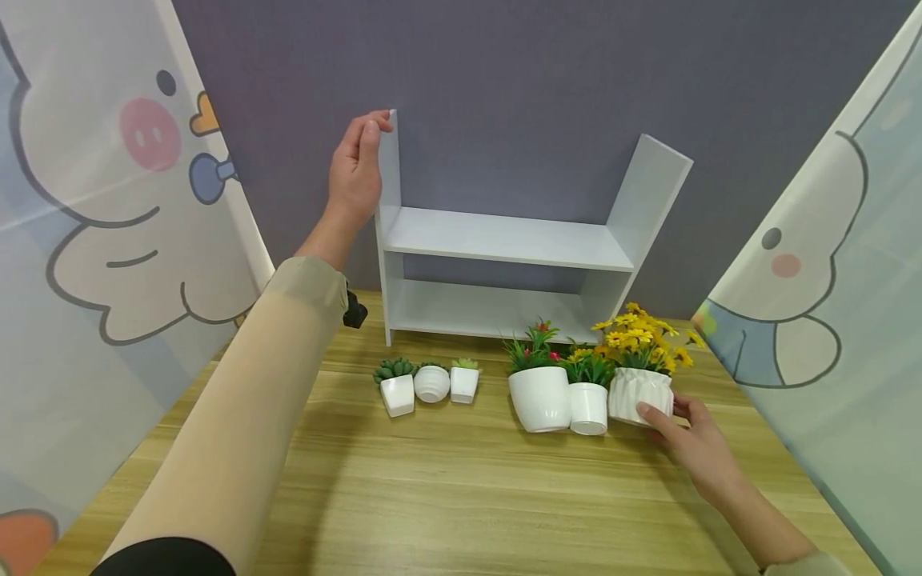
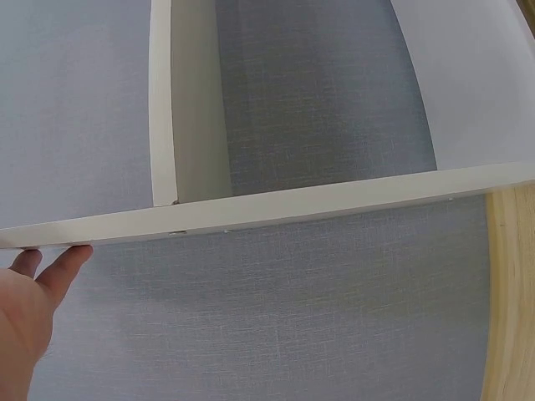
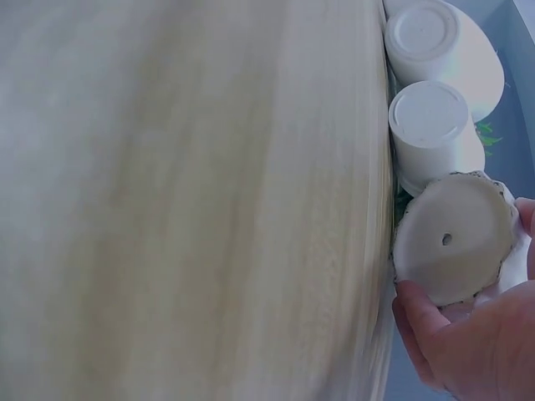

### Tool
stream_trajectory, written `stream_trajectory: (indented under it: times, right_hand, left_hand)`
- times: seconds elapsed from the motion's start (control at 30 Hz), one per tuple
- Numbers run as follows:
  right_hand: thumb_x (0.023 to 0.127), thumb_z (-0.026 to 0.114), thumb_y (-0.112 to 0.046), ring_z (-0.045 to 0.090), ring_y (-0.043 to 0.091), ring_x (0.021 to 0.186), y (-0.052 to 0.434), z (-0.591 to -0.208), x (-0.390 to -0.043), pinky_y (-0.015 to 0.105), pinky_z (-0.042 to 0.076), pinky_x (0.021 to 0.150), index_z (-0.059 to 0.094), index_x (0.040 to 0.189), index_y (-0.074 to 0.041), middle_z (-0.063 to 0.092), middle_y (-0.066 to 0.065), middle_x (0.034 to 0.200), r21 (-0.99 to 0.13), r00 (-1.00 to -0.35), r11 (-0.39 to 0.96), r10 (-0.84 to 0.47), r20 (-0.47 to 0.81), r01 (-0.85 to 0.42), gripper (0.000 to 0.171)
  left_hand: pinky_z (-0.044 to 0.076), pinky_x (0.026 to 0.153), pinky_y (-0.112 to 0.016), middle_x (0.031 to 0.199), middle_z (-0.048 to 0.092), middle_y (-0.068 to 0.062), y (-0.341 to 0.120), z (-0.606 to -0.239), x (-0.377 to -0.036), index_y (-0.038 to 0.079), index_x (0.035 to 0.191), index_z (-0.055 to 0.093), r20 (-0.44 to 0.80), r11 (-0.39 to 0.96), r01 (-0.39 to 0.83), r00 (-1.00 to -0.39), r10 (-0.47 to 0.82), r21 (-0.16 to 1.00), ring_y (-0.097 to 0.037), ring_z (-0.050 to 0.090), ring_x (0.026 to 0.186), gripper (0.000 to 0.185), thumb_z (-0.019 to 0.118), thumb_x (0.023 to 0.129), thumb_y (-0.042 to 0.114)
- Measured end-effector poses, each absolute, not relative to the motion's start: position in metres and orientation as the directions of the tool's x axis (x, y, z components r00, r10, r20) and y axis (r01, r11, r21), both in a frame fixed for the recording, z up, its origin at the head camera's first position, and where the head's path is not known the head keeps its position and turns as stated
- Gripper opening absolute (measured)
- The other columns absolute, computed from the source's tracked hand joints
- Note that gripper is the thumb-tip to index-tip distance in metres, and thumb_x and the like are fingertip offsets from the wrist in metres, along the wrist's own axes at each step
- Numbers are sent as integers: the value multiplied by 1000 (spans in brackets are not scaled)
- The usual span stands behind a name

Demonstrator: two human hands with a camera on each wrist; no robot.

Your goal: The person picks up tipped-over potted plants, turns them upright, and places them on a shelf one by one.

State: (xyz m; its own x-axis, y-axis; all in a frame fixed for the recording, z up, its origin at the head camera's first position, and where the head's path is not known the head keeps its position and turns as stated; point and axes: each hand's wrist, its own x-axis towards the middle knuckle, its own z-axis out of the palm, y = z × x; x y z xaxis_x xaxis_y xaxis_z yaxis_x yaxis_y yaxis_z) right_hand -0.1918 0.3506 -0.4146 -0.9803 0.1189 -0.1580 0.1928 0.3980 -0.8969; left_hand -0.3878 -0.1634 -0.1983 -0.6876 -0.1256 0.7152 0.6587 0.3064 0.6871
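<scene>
Landmark: white two-tier shelf unit [image 1: 504, 240], standing at the back of the wooden surface [image 1: 446, 488] against the grey wall.

Left hand [image 1: 354, 172]: raised to the top of the shelf unit's left upright. Fingers lie fairly straight along the outer face of the panel, fingertips at its upper corner; thumb not clearly seen. Touching or steadying it, not wrapped round it. The left wrist view shows only fingertips [image 2: 58, 267] against the panel edge, which agrees.

Right hand [image 1: 695, 444]: low, in front of the shelf unit and toward its right end. Fingers curl round the ribbed white pot [image 1: 639, 396] holding yellow flowers [image 1: 641, 336]; index finger across the pot's front, remaining fingers behind it. The right wrist view shows the pot's base [image 3: 456, 238] with its drain hole exposed and cupped in the palm, so the pot looks tilted or just lifted off the surface; cannot tell which.

Key relation: ribbed pot is already inside the right hand's grip; the shelf boards lie behind and to the left of it. Pot's axis roughly upright in the head view. Right hand is far nearer than the left.

Also in front of the shelf unit: small cylindrical pot [image 1: 588, 408] touching the ribbed pot's left side, then a round pot [image 1: 540, 398] with red-tipped greenery. Further left, three small succulent pots [image 1: 430, 384] in a row.
</scene>
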Motion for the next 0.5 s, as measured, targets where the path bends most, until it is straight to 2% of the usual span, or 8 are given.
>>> stream_trajectory:
  times: [0.13,0.2,0.3,0.4,0.5]
  right_hand:
    - [111,63,-46,60,-12,100,352,-416,-192,18,61,94,7,166,13,24,35,164,-899,-983,400,110,-145,178,97]
    - [111,63,-45,60,-8,103,352,-415,-193,18,61,94,7,166,13,24,35,163,-894,-983,411,109,-148,180,98]
    - [111,64,-46,61,13,122,355,-412,-193,17,59,91,3,168,12,23,36,165,-864,-980,464,104,-168,198,102]
    - [108,66,-53,48,39,141,357,-406,-193,19,54,90,4,170,11,23,37,169,-799,-975,561,89,-204,218,108]
    - [106,67,-56,42,47,147,358,-403,-191,22,50,92,7,170,12,26,37,169,-756,-971,615,76,-225,223,110]
  left_hand:
    - [34,124,-18,160,61,5,-163,-199,-388,19,124,65,719,310,661,-683,-126,683,0,47,152,30,41,120,35]
    - [34,124,-18,160,60,6,-163,-199,-388,20,124,65,717,315,658,-686,-126,685,0,47,152,30,40,120,36]
    - [34,124,-18,160,60,6,-163,-198,-388,20,124,65,716,313,658,-687,-122,685,-1,47,152,30,41,120,36]
    - [34,123,-18,160,60,5,-162,-198,-388,19,124,65,718,305,663,-685,-120,684,-2,47,152,29,41,120,35]
    - [34,123,-18,160,60,6,-162,-197,-388,19,124,65,716,309,660,-687,-120,685,-1,47,152,29,41,120,36]
